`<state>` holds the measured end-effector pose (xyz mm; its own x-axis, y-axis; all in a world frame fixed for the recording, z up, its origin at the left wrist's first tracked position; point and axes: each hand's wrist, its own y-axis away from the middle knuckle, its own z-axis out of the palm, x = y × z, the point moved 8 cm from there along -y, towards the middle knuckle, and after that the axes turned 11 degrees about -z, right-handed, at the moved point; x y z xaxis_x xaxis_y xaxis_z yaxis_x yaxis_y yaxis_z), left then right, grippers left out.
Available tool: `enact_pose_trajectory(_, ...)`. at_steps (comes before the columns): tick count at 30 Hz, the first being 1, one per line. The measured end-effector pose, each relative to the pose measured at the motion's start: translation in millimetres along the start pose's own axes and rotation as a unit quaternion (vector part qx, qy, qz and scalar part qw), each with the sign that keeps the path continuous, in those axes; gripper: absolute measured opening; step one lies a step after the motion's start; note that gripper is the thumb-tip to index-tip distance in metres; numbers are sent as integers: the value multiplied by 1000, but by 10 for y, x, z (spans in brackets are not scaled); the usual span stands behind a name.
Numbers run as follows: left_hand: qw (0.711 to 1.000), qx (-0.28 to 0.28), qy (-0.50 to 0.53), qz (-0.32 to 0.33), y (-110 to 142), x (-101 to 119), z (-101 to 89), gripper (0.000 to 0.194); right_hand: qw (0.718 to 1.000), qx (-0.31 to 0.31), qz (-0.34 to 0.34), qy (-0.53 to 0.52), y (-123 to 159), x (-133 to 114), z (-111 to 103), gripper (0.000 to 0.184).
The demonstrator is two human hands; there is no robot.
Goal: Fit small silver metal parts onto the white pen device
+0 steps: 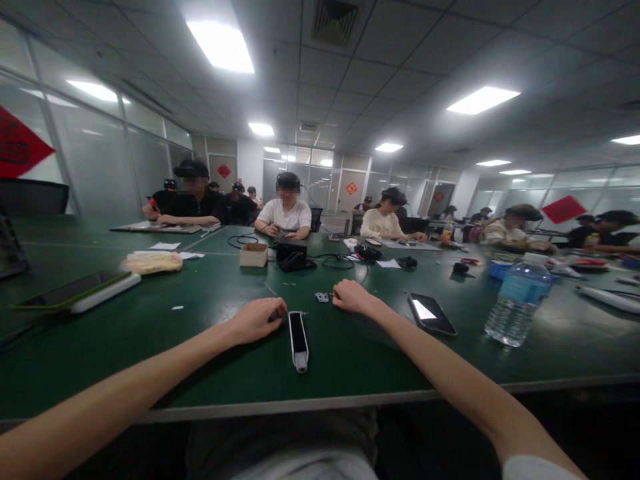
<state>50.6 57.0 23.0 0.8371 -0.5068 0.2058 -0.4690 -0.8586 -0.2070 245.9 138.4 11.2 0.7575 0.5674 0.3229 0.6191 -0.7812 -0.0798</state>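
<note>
A slim white pen-shaped device [299,337] with a long black face lies on the green table, its narrow end toward me. Just left of its far end is my left hand [256,320], low over the tabletop with fingers curled in; anything between the fingertips is too small to make out. My right hand [353,297] rests on the table farther to the right, its fingers folded closed and their tips hidden. Beside those knuckles lies a small grey metal-looking plate [322,297] with cutouts. Tiny bits lie near the device's far end and near the plate.
A smartphone [432,314] and a water bottle [519,300] stand to my right. At left lie a green-edged tablet [75,291] and a plastic-wrapped item [153,262]. Ahead are a small open box [254,255], a black case [291,256] and cables. Several people sit across the table.
</note>
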Motion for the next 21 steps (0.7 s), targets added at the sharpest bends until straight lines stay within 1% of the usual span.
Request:
enact_pose_trajectory(4,1000,5,0,2,0,-5,-2,19,1000,3,0,10,9,-27,-31,27)
enact_pose_trajectory(11,1000,0,-12,-6,1,-7,-7,21,999,28,-4,33,62,-111,-128,28)
enact_pose_trajectory(15,1000,9,-1,0,7,-2,-22,21,999,38,-6,37,77,-160,-177,27)
enact_pose_trajectory(18,1000,11,9,6,14,3,-29,23,998,48,-2,38,91,-168,-237,26)
enact_pose_trajectory(21,1000,18,10,2,22,0,-50,24,996,75,9,38,121,-158,-345,26)
